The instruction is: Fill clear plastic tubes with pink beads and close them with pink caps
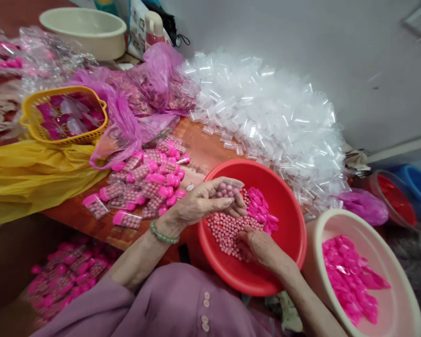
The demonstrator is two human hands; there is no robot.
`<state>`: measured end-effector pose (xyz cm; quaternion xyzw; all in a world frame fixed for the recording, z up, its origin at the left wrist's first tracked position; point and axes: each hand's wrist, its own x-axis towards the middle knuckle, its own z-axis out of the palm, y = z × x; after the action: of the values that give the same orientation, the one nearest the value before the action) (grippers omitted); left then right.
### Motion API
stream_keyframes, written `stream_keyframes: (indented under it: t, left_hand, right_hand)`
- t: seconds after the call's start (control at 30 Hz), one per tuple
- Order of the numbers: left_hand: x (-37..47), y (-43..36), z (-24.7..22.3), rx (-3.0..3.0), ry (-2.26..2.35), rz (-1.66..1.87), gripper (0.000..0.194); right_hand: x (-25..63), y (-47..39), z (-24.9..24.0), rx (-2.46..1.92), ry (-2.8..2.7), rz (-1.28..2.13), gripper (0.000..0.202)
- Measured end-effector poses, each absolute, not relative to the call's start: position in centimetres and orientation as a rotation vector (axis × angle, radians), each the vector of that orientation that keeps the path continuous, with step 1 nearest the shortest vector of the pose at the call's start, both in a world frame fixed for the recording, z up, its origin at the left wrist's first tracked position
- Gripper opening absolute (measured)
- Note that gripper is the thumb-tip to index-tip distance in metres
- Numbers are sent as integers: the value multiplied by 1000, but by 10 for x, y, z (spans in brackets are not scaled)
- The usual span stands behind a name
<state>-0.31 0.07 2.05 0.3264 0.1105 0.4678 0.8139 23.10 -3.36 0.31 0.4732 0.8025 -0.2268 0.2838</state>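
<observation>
My left hand (210,202) is closed around a small clear plastic container (230,187) with pink balls inside, held over the red basin (296,234). Down in the basin, my right hand (257,245) has its fingers curled into the loose pink beads (228,231); its fingertips are partly hidden. Bright pink plastic caps (261,208) lie beside the beads, toward the basin's far right. Left of the basin, filled containers with pink caps (154,185) are heaped on the wooden table.
A large pile of clear empty containers (266,107) covers the back of the table. More pink caps (351,276) fill part of a pale tub (403,299) at right. A yellow basket (31,105), purple bags (121,126) and a cream basin (84,23) stand at left.
</observation>
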Motion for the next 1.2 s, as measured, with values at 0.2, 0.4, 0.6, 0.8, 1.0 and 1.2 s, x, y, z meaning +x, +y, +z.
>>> stream_keyframes:
  t: [0.2, 0.4, 0.6, 0.8, 1.0, 1.2]
  left_hand:
    - [-2, 6, 13, 596, 160, 936, 36]
    - [-3, 3, 18, 535, 194, 908, 59]
    - [2, -5, 12, 531, 139, 918, 43]
    - [5, -20, 12, 539, 132, 958, 25]
    - [10, -42, 16, 553, 157, 953, 26]
    - [17, -61, 14, 524, 224, 922, 22]
  right_hand:
    - [233, -34, 7, 1280, 2137, -586, 21]
    - [233, -38, 15, 1347, 2169, -572, 23]
    - [236, -42, 15, 1374, 2192, -593, 23]
    - [251, -43, 26, 1696, 2405, -803, 26]
    - [239, -51, 49, 2446, 2363, -2000, 36]
    - [204, -62, 56, 2553, 2474, -2379, 30]
